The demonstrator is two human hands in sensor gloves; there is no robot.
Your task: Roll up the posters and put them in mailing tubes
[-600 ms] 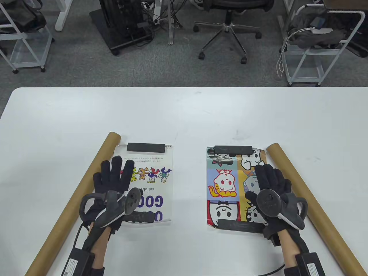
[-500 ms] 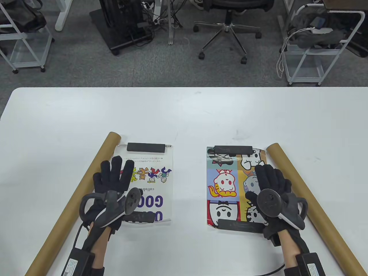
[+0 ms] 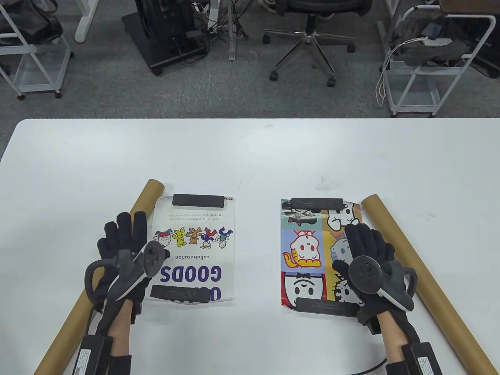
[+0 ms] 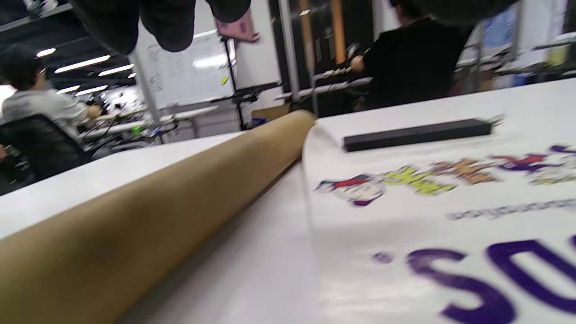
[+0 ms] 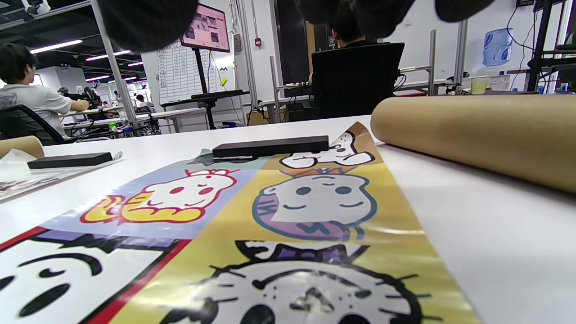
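Two posters lie flat on the white table (image 3: 250, 156). The left one (image 3: 199, 250) is white with purple "GOODS" letters, the right one (image 3: 308, 250) has cartoon panels. Black bars (image 3: 198, 200) (image 3: 317, 203) weigh down their far edges, and other bars (image 3: 180, 293) (image 3: 326, 307) their near edges. A brown mailing tube (image 3: 97, 281) lies left of the left poster, another (image 3: 425, 285) right of the right poster. My left hand (image 3: 123, 238) is open, fingers spread over the left tube. My right hand (image 3: 369, 242) is open and rests flat on the right poster.
The far half of the table holds nothing. Beyond it are an office chair (image 3: 308, 35), wire carts (image 3: 425, 70) and a black stand (image 3: 172, 35) on the floor. The left wrist view shows the left tube (image 4: 157, 207) close below the hand.
My left hand has slid left off the white poster to above the left tube, uncovering the "GOODS" letters. My right hand has stayed in place.
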